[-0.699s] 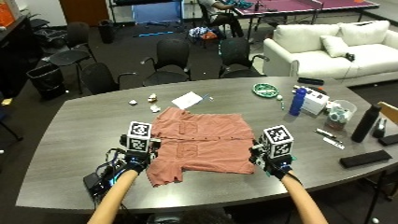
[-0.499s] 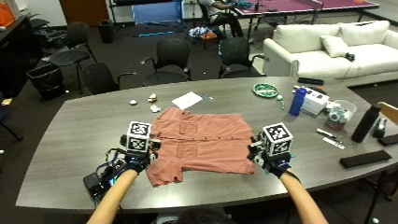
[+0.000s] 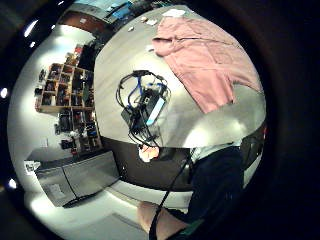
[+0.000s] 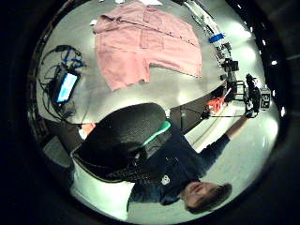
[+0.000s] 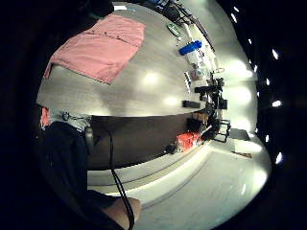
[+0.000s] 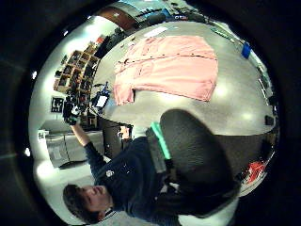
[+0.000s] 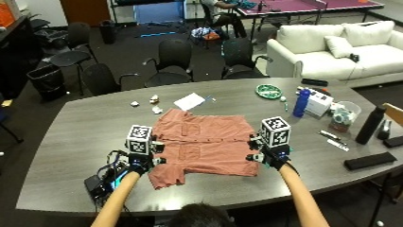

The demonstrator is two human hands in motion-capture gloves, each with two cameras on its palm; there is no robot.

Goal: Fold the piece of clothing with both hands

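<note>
A salmon-pink short-sleeved shirt [image 7: 205,142] lies spread flat, buttoned side up, on the grey table [image 7: 75,132]. My left hand [image 7: 140,160] hovers by its left sleeve, near the table's front. At the shirt's front right corner my right hand [image 7: 269,156] is held above the cloth. Neither hand holds anything. Both left palm views look down on the shirt [image 3: 210,60] [image 4: 145,42] from a distance. The right palm views also show the shirt [image 5: 96,48] [image 6: 169,66] lying untouched, with no fingers in sight.
A small device with tangled cables [image 7: 104,182] sits at the front left edge, beside my left forearm. Behind the shirt lies a white paper [image 7: 189,100]. To the right are a green plate [image 7: 269,91], a blue bottle [image 7: 302,103], a white box [image 7: 321,101], a black bottle [image 7: 368,125] and a black case [image 7: 368,161].
My right hand has risen a little beside the shirt's right edge. The left hand and the shirt stay as they were.
</note>
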